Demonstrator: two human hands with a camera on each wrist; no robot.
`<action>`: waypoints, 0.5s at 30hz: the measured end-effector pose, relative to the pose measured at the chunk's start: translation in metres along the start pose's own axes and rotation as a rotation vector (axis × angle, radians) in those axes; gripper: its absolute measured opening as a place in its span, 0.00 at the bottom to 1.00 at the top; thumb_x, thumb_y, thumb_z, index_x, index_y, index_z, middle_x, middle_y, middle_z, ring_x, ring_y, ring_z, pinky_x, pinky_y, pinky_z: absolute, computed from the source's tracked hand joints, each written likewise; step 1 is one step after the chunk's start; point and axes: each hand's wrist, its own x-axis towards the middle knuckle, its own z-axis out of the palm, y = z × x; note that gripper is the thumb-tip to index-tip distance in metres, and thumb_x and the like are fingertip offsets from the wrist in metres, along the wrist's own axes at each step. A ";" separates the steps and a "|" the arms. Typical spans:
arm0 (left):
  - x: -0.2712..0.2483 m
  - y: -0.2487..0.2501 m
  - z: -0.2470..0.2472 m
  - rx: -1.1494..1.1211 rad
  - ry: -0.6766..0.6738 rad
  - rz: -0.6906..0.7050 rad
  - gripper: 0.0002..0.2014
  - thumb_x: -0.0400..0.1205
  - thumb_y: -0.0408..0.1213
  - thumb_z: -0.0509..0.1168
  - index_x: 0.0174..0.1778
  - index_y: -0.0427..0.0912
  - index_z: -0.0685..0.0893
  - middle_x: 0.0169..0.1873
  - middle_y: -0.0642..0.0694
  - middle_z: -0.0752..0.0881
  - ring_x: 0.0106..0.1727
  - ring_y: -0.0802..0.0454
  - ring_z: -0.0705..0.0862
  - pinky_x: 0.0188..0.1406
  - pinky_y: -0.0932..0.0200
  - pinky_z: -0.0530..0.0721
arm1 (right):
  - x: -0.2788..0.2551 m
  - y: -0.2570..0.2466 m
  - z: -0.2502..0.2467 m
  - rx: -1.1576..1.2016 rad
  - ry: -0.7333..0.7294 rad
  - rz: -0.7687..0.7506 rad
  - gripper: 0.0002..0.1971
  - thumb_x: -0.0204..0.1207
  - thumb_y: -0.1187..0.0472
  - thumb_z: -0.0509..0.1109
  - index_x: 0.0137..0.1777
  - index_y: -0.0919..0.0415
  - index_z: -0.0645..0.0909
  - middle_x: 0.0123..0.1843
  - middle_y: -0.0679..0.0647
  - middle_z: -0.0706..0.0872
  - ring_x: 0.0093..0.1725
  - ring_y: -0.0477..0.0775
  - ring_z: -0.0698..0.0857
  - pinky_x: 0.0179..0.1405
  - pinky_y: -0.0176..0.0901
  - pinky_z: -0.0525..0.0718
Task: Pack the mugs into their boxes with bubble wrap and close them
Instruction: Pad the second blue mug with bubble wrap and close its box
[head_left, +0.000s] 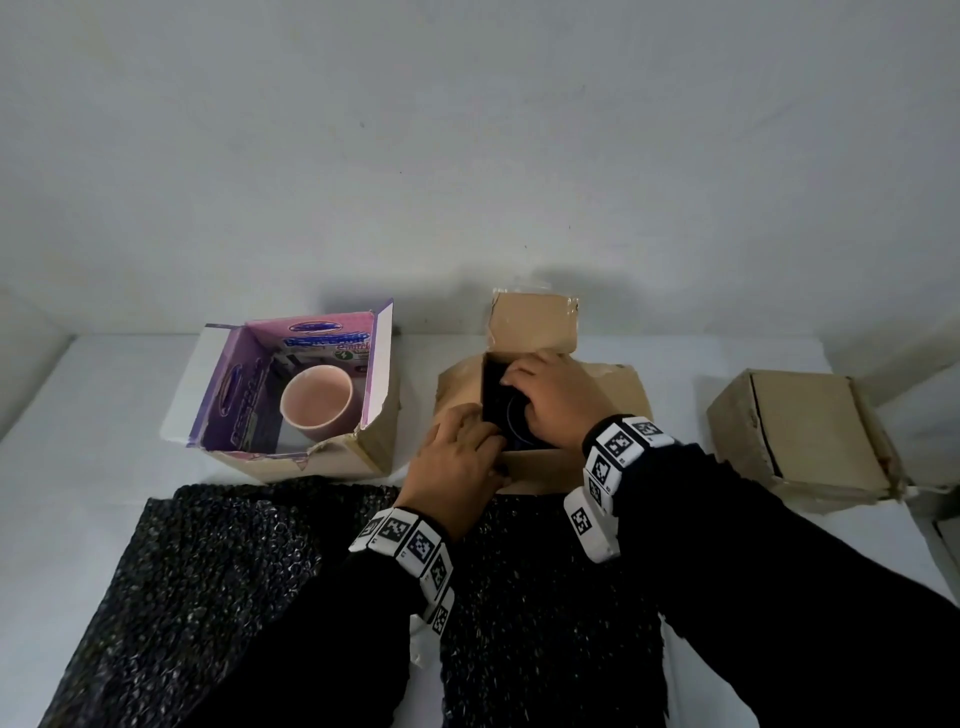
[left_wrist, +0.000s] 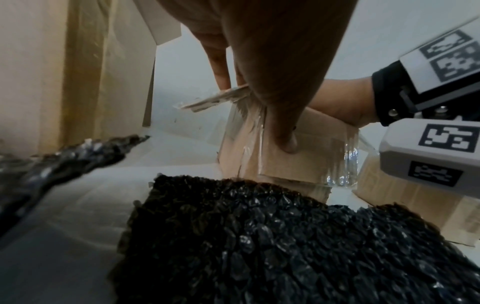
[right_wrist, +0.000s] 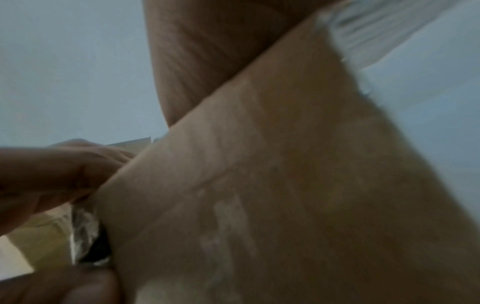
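A brown cardboard box (head_left: 613, 395) stands open in the middle of the table, its back flap (head_left: 535, 322) upright. Inside lies a dark wrapped mug (head_left: 511, 423), mostly hidden. My left hand (head_left: 483, 441) pinches the box's front left wall, with the thumb (left_wrist: 285, 142) outside on the cardboard (left_wrist: 311, 164) and the fingers over the rim. My right hand (head_left: 519, 384) reaches into the box, fingers curled over the dark mug. A pink mug (head_left: 317, 402) sits unwrapped in the purple-lined box (head_left: 234, 384) on the left. The right wrist view is blurred, filled by a cardboard flap (right_wrist: 285, 185).
A closed brown box (head_left: 810, 431) stands at the right. Two sheets of black bubble wrap (head_left: 208, 571) (head_left: 545, 623) lie flat on the white table in front of the boxes, under my forearms. A grey wall runs behind everything.
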 end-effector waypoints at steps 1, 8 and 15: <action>0.001 0.000 0.000 0.025 -0.011 -0.008 0.19 0.69 0.50 0.76 0.51 0.44 0.87 0.54 0.49 0.87 0.68 0.41 0.72 0.59 0.46 0.83 | -0.005 0.001 -0.002 0.020 0.080 0.024 0.20 0.73 0.62 0.64 0.65 0.54 0.81 0.64 0.50 0.83 0.65 0.55 0.75 0.63 0.54 0.74; 0.009 0.017 -0.009 0.147 -0.158 -0.089 0.21 0.81 0.54 0.62 0.67 0.49 0.79 0.70 0.52 0.76 0.79 0.42 0.56 0.75 0.44 0.62 | -0.064 0.008 -0.018 0.282 0.476 0.205 0.15 0.71 0.65 0.66 0.57 0.55 0.84 0.51 0.50 0.86 0.52 0.53 0.79 0.51 0.49 0.78; -0.021 0.033 -0.018 -0.011 0.072 0.030 0.18 0.77 0.47 0.60 0.61 0.48 0.83 0.61 0.50 0.82 0.64 0.44 0.76 0.60 0.47 0.74 | -0.149 -0.025 -0.015 0.283 0.533 0.220 0.11 0.76 0.57 0.70 0.37 0.55 0.71 0.34 0.48 0.74 0.36 0.50 0.73 0.33 0.47 0.72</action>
